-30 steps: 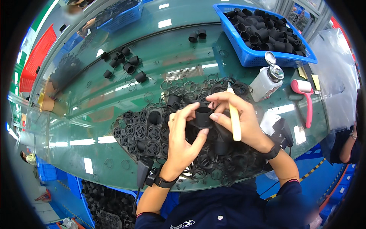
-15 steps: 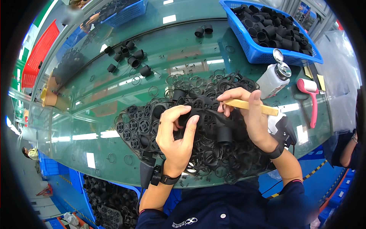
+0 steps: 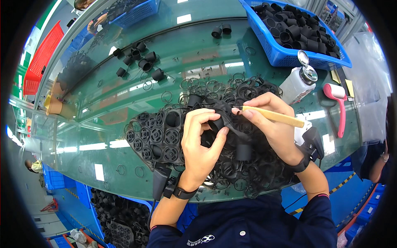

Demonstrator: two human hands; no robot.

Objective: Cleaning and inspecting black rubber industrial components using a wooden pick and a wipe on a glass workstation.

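My left hand (image 3: 201, 142) is closed around a black rubber cup-shaped part (image 3: 216, 124), its thumb and fingers on the part's sides. In my right hand (image 3: 276, 126) is a tool with a flat yellow handle (image 3: 273, 116), pinched near its front end. The tool's thin tip points at the left hand's part; whether they touch I cannot tell. A strip of black rubber hangs between the hands. Below them another black cup (image 3: 243, 152) rests on a heap of black rubber rings and scraps (image 3: 235, 177). Left of my left hand lies a moulded black rubber sheet (image 3: 151, 134) with round forms.
A blue basket (image 3: 269, 51) full of black cups stands at the far right. Near it are a white pump bottle (image 3: 294, 87) and a pink-handled roller (image 3: 341, 118). Several loose cups (image 3: 144, 65) lie farther back on the green table (image 3: 95, 128).
My left hand has moved right with the black cup. The right hand has shifted slightly right, and the yellow-handled tool with it.
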